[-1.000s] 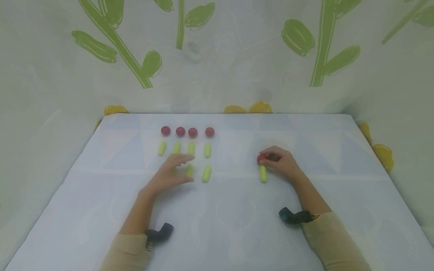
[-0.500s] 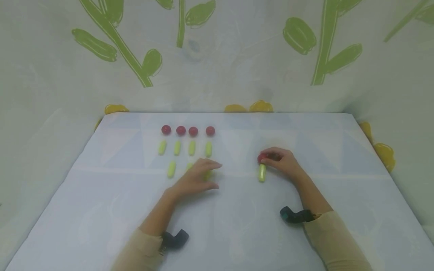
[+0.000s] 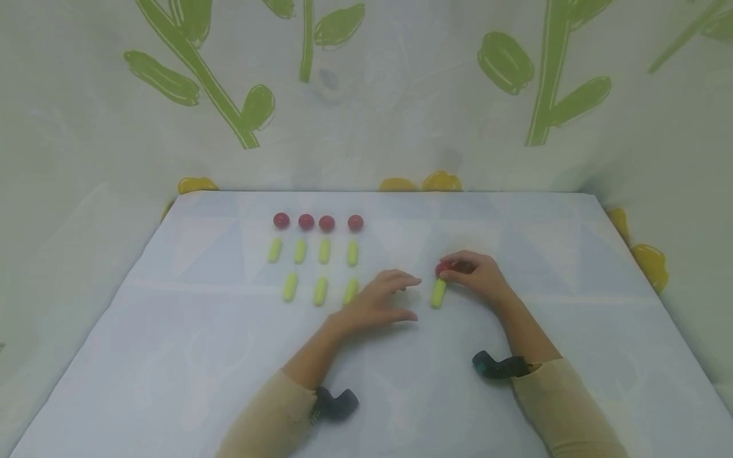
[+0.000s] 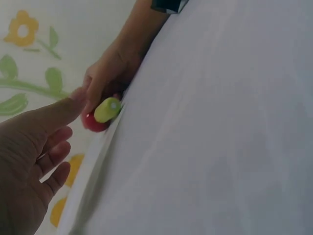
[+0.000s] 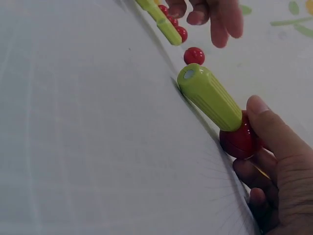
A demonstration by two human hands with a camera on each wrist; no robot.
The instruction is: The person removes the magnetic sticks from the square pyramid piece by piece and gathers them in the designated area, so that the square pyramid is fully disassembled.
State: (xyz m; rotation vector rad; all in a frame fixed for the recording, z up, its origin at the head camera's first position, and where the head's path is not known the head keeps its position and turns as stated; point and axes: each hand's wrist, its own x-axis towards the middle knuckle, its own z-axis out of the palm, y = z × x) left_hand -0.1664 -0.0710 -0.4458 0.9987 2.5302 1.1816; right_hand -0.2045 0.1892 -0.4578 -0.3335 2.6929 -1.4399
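My right hand pinches a red ball between thumb and fingers at the right of the table. Against this ball sits one end of a ribbed yellow-green cylinder; whether the two are joined I cannot tell. In the head view the cylinder points toward the near side, slightly tilted. My left hand hovers to the left of it, fingers spread and apart from the cylinder. Behind the left wrist lies the nearest loose yellow-green cylinder, partly covered by that hand.
At the back left several red balls form a row. Two rows of loose cylinders lie nearer, including one cylinder and another. The white tabletop meets a wall painted with plants.
My left hand has moved right, from over the loose cylinders toward the right hand. The right hand stays in place; the cylinder at its ball has swung slightly, its near end going left.
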